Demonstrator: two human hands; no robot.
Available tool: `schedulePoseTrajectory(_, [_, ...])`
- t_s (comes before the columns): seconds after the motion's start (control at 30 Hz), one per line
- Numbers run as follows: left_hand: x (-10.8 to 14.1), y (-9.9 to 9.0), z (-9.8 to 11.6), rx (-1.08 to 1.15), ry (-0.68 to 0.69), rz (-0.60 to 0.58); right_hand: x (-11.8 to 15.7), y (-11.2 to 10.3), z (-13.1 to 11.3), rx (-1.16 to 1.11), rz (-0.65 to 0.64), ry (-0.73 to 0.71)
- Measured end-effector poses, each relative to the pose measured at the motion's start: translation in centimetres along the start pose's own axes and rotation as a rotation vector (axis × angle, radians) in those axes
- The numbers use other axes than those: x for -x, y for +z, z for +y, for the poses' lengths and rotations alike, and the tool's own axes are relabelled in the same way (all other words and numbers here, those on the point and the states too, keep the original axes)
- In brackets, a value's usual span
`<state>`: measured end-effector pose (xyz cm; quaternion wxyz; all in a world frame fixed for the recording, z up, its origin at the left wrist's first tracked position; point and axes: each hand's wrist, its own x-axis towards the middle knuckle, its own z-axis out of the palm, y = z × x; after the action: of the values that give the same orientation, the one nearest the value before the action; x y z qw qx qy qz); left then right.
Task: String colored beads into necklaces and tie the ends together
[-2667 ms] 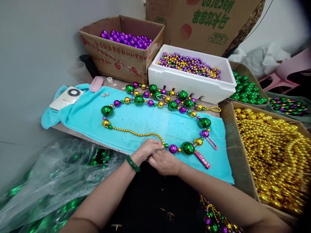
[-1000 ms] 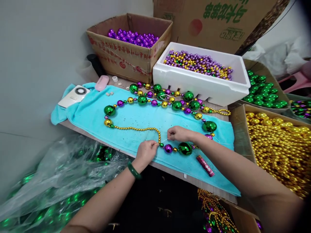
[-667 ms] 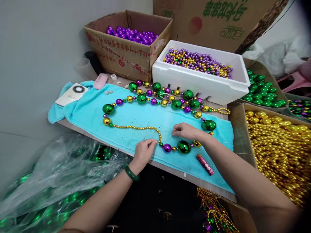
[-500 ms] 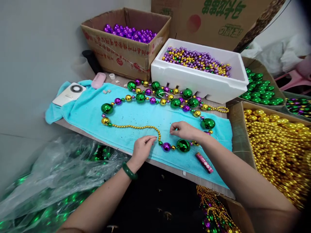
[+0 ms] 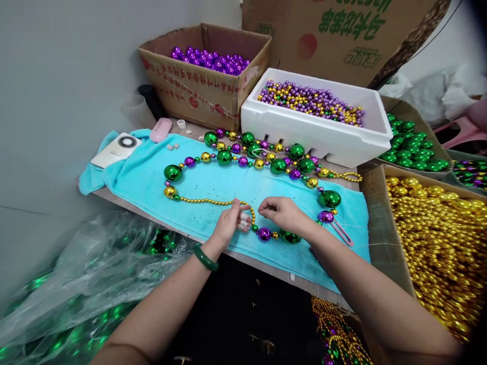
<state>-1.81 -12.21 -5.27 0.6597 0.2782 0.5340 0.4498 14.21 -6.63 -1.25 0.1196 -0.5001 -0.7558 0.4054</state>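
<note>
A bead necklace [image 5: 224, 157] of large green, purple and gold balls lies in a loop on the turquoise towel [image 5: 213, 177]. Its near side has a run of small gold beads [image 5: 205, 201]. My left hand [image 5: 230, 221], with a green bangle [image 5: 206, 257] on the wrist, is beside the bend of these gold beads, fingers apart, white wrapping on some fingertips. My right hand [image 5: 283, 212] is over the near right part of the loop, thumb and fingers pinched together; whatever they hold is too small to see. A pink looped tool [image 5: 343, 233] lies right of the right forearm.
Behind the towel stand a carton [image 5: 190, 83] of purple balls and a white foam box [image 5: 315, 142] of mixed beads. To the right is a carton [image 5: 391, 223] of gold bead strings. A white device [image 5: 116, 150] and a pink case [image 5: 161, 130] lie at the left.
My left hand has opened from a pinch and turned its palm, beside the gold beads. My right hand has shifted slightly left and down, its forearm now covering the pink lighter-like item.
</note>
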Motion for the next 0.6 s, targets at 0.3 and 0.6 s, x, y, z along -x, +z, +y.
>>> schedulePoseTrajectory(0.3, [-0.1, -0.2, -1.4, -0.372, 0.278, -0.093, -1.3, 1.9, -0.6, -0.436, -0.176, 0.299])
schedulePoseTrajectory(0.6, [-0.4, 0.2, -1.7, -0.259, 0.236, -0.082, -1.5, 2.3, 0.1, -0.455, -0.084, 0.322])
